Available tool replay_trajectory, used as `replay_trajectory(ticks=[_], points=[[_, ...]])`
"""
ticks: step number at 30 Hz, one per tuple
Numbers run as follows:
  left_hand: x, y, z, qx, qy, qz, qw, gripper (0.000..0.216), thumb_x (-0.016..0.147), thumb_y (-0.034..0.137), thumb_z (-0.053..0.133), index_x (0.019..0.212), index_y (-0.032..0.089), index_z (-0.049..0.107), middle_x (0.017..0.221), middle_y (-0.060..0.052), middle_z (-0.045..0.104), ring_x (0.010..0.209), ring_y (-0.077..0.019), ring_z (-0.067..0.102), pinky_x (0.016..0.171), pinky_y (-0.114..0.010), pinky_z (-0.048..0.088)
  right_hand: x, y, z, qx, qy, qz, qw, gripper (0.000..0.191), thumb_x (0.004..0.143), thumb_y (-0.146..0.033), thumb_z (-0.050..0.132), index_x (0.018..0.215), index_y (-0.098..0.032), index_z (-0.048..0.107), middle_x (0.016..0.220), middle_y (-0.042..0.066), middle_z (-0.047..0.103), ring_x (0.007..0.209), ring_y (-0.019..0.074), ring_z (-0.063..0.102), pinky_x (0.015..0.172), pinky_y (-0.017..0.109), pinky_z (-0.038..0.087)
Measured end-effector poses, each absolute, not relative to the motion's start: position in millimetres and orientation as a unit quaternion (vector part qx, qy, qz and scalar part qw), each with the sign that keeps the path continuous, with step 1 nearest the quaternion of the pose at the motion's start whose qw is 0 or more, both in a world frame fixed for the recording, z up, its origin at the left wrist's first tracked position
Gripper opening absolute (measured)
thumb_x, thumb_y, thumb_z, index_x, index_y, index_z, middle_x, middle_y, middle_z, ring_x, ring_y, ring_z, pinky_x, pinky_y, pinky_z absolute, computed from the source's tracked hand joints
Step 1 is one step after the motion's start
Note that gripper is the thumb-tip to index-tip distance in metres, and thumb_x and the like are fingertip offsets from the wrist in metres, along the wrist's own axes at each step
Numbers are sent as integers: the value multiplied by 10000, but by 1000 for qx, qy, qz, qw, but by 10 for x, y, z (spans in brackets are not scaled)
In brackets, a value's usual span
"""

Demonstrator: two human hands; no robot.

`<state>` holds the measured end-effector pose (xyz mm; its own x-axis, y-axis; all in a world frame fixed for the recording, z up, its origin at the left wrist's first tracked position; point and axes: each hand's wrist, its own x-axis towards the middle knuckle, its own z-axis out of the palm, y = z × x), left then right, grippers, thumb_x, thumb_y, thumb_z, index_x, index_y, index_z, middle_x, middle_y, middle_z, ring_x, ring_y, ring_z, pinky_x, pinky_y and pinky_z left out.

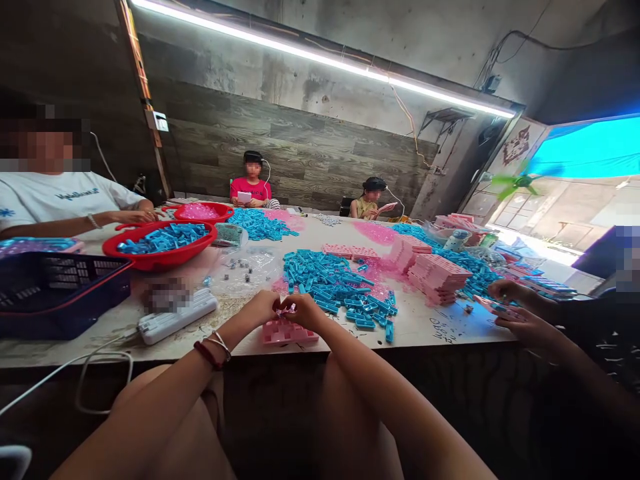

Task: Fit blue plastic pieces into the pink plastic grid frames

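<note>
My left hand (261, 308) and my right hand (305, 311) meet over the near table edge, fingers pinched together around a small pink plastic part (287, 309). Just below them lies a pink tray (289, 332) of the same parts. A heap of blue plastic pieces (336, 285) spreads right behind my right hand. My left wrist carries a red band and thin bangles.
A white power bank (176, 316) with a cable and a dark blue basket (55, 293) lie left. Red bowls (160, 245) hold blue and pink parts. Stacked pink trays (436, 275) stand right. A neighbour's hands (515, 308) work at right; other people sit left and across.
</note>
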<state>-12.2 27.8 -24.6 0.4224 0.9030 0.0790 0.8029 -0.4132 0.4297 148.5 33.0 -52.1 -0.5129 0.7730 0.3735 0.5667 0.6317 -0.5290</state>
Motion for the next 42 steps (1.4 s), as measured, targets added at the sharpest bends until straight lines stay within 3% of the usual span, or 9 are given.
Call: replay_trajectory(ticks=[13,25,32,38,42], points=[[-123,270,-253,829,503,175,173,117,645,202,614,735,133,643,710,-29,667,679,-156,597,557,-202,384,1510,396,-564,-352,-869,173,302,156,634,-62,654,746,-163,691,786,37,653,685,109,557,620,203,414],[-89,297,-278,825,461,234,228,148,630,113,593,776,137,605,669,-5,654,652,-140,615,557,-191,423,1524,385,-522,-355,-876,148,290,111,633,-94,675,715,-168,686,771,31,661,702,126,583,652,215,419],[-86,289,-249,833,466,226,196,119,631,91,577,743,122,604,620,-8,630,635,-149,605,538,-195,395,1493,365,-500,-368,-879,136,272,53,649,-116,673,680,-156,690,749,41,649,674,120,575,637,214,417],[-106,311,-282,854,426,223,198,272,633,48,537,890,128,570,581,23,597,583,-129,585,531,-189,377,1492,360,-485,-344,-899,94,255,60,659,-80,645,666,-119,691,682,44,629,626,107,548,578,196,389],[-106,326,-286,873,407,205,171,239,632,50,532,857,123,564,610,9,605,585,-130,576,529,-193,372,1495,347,-430,-330,-907,90,247,59,643,-74,656,615,-114,688,639,34,613,584,94,525,546,189,364]])
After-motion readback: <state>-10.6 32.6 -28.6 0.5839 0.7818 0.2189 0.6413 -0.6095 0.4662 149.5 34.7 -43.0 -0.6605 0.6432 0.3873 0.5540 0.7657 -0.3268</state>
